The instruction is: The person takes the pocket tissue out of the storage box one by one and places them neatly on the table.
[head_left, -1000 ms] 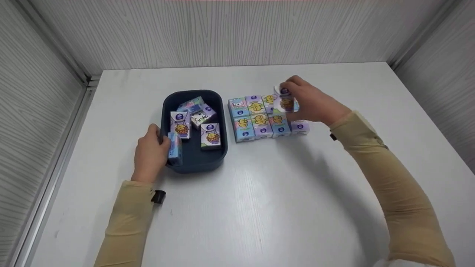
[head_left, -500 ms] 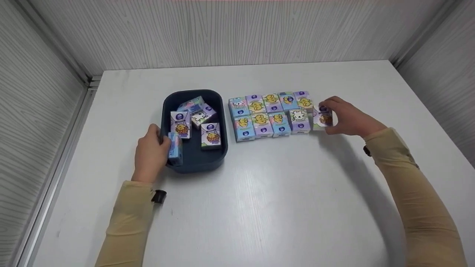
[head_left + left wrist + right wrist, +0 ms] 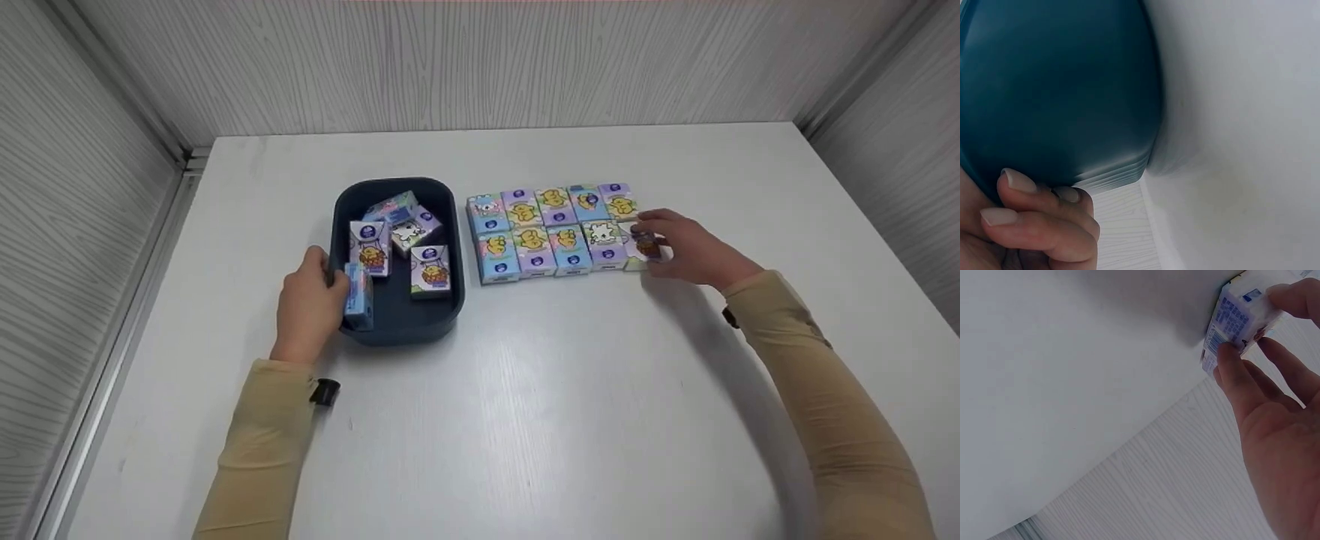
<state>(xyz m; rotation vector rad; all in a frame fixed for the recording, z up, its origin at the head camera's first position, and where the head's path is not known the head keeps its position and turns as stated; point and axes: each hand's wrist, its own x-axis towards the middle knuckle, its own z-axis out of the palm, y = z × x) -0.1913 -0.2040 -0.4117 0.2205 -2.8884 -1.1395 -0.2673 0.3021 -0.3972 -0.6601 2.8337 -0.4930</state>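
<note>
My left hand (image 3: pixel 307 304) grips the left rim of a dark blue plastic bin (image 3: pixel 401 335), its thumb beside a blue tissue pack (image 3: pixel 359 298) standing inside. Curled fingers (image 3: pixel 1044 230) show against the bin's outer wall in the left wrist view. My right hand (image 3: pixel 694 247) pinches a white and purple tissue pack (image 3: pixel 640 247) at the right end of the front row. In the right wrist view a barcode shows on that pack (image 3: pixel 1233 320), between thumb and fingers. Two rows of small cartoon-printed tissue packs (image 3: pixel 532 251) lie side by side right of the bin.
Several more packs lie loose in the bin, among them a white one with a balloon print (image 3: pixel 430 268). The white table (image 3: pixel 480 420) is bounded by a wood-grain panel (image 3: pixel 495 64) at the back and panels at both sides.
My right hand has carried its pack rightward and down, past the rows, then slid it left against the front row's end. My left hand stays on the bin.
</note>
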